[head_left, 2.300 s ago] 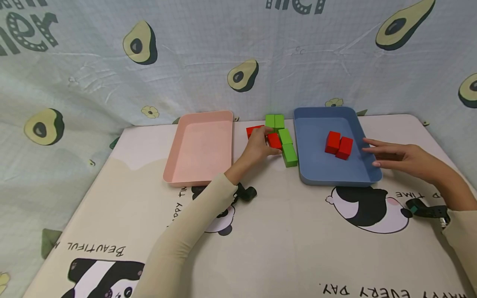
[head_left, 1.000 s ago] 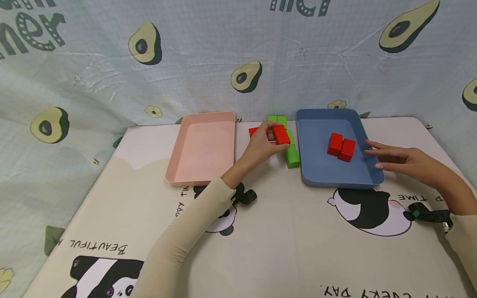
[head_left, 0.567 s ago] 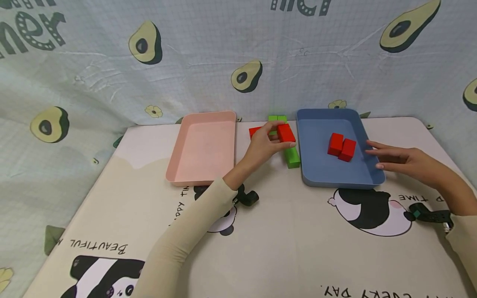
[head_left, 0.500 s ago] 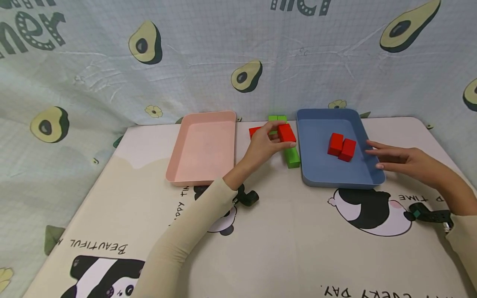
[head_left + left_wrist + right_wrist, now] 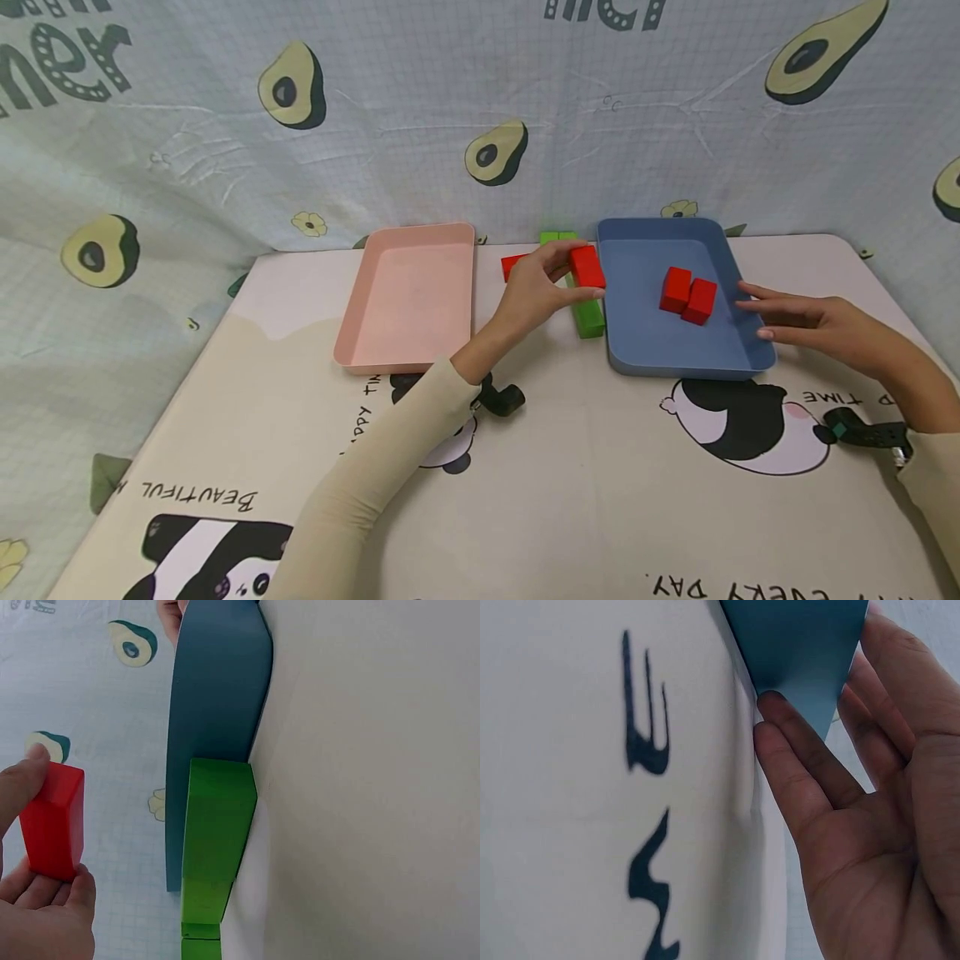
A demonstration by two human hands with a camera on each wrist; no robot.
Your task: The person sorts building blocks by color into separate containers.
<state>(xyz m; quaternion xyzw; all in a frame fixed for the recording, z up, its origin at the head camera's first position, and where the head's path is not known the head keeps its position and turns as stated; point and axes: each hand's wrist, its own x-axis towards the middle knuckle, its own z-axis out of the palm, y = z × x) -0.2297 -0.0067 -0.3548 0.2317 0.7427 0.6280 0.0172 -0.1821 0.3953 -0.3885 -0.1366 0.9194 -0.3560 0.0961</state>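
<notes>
My left hand [image 5: 534,290] pinches a red block [image 5: 587,267] between thumb and fingers. In the left wrist view the red block [image 5: 54,822] is up off the table, apart from the row of green blocks [image 5: 217,825]. In the head view, green blocks [image 5: 588,318] lie below and behind the left hand, partly hidden by it. The blue tray [image 5: 675,365] stands just right of them, with two red blocks [image 5: 687,296] inside. My right hand [image 5: 821,321] rests its extended fingers against the tray's right wall; the right wrist view shows those fingertips [image 5: 771,705] at the blue wall.
A pink tray [image 5: 405,300] stands on the left of the table. Another red block [image 5: 512,265] lies between it and the left hand, partly covered. Behind the table hangs an avocado-print cloth [image 5: 390,125]. A black wrist device [image 5: 502,400] sits under the left forearm.
The left hand has picked the red block up from beside the green blocks and carried it right, to the blue tray's left edge. The right hand has stayed at the tray.
</notes>
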